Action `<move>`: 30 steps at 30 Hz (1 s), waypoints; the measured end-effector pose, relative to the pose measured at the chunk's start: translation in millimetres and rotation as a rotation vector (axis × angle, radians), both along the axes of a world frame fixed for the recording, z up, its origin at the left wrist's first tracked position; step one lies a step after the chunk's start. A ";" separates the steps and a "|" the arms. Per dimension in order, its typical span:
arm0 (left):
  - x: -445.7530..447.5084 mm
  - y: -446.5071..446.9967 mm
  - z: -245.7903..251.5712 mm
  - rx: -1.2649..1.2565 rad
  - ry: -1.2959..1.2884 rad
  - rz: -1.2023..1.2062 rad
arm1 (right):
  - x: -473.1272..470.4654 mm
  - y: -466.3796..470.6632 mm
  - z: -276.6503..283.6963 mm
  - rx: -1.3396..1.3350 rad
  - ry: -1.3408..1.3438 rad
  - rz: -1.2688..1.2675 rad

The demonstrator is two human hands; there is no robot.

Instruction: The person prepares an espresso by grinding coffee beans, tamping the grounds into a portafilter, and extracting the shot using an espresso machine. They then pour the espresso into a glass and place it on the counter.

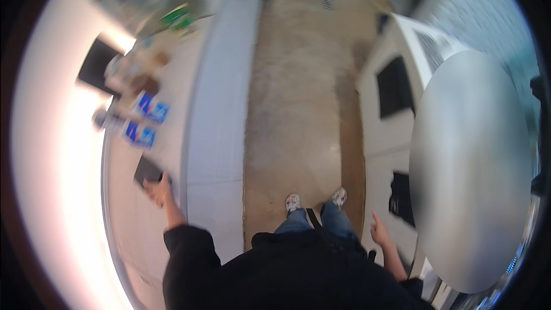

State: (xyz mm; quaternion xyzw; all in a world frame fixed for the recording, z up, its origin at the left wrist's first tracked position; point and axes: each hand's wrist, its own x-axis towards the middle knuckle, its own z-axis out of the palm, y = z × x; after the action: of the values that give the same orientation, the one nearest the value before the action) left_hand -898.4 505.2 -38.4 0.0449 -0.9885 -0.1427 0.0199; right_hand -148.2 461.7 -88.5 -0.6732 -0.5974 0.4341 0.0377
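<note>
At the left, my left hand [158, 189] grips the near end of a flat dark rectangular object [147, 169] over a pale counter [176, 137]. Whether the object rests on the counter or is held above it, I cannot tell. Two blue-and-white packages [140, 134] lie on the counter beyond that hand. My right hand [379, 231] hangs low at my right side, its fingers loosely extended, with nothing seen in it. A black cloth-like item [402, 198] is near it, against the white furniture on the right.
A brown floor aisle [297, 94] runs ahead between the counter and white cabinets [385, 137] at right. Further along the counter are a green package [178, 18], blurred brown items [145, 84] and a dark panel [98, 66]. A blurred grey oval covers the right side.
</note>
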 end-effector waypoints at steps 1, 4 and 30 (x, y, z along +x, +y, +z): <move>31.0 8.8 27.8 -0.003 -0.026 -0.006 | -10.4 -7.4 5.0 -0.025 0.002 -0.042; 43.2 -22.1 26.5 0.067 0.142 -0.143 | -31.9 -16.6 11.7 0.166 0.052 -0.065; 832.1 182.3 64.2 0.590 -0.465 -2.574 | 169.7 -3.1 26.9 0.742 0.689 -1.443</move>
State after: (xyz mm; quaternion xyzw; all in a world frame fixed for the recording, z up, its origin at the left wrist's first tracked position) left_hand -66.3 687.5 25.9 -0.8853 -0.2403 -0.2555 -0.3053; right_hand 21.5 458.7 -61.6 -0.6626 -0.0841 0.2613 0.6969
